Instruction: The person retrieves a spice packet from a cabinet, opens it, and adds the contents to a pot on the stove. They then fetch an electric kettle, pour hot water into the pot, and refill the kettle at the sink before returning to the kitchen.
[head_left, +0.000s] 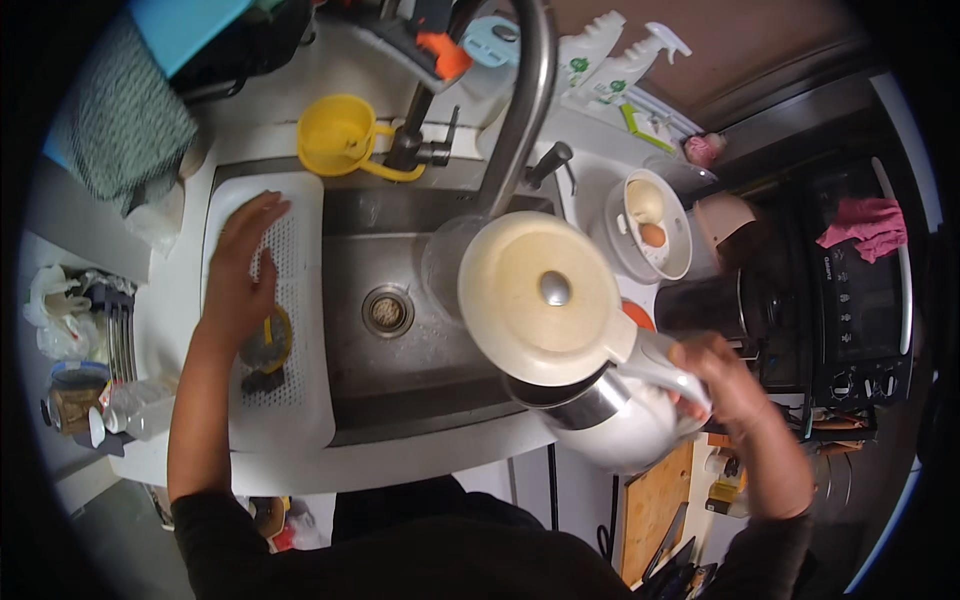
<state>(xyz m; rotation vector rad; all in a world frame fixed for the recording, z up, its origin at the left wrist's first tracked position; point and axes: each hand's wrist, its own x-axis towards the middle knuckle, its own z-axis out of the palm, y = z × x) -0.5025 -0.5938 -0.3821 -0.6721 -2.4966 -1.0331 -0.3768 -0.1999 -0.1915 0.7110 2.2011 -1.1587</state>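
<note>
My right hand (701, 375) grips the handle of a white electric kettle (611, 431), which is held tilted above the right part of the sink, with its round cream lid (540, 289) swung up. Behind the lid, a clear container (446, 262) is partly hidden in the stainless steel sink (375, 367). At the left, my left hand (251, 255) is over a white perforated drain tray (300, 375), its fingers spread and nothing in them; whether it touches the tray, I cannot tell. A yellow-rimmed round strainer (266, 341) lies on the tray near my left wrist.
A dark tap (529, 112) arches over the sink. Behind the sink are a yellow dipper (334, 135) and white spray bottles (622, 71). On the right stand a white bowl with an egg (652, 235) and a black toaster oven (855, 300). A plastic bottle (142, 409) lies at the left.
</note>
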